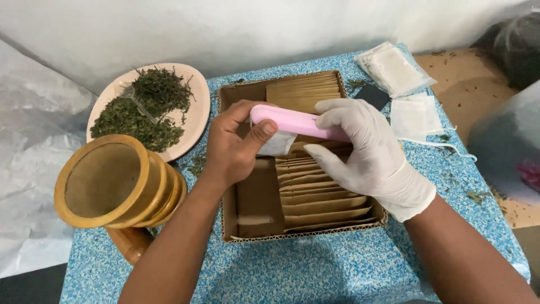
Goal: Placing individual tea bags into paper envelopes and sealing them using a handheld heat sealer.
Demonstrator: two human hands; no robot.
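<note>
A long pink handheld device is held level above a cardboard box. My bare left hand holds its left end, thumb pressed on a small white bag that hangs under the device. My right hand, in a white glove, grips the device's right part from above. Inside the box stand several brown paper sachets in a row; the box's left part is bare cardboard.
A pinkish plate with dried green leaves sits at the left. A wooden mortar stands at the front left. White bags in clear plastic and loose white bags lie at the right on the blue speckled table.
</note>
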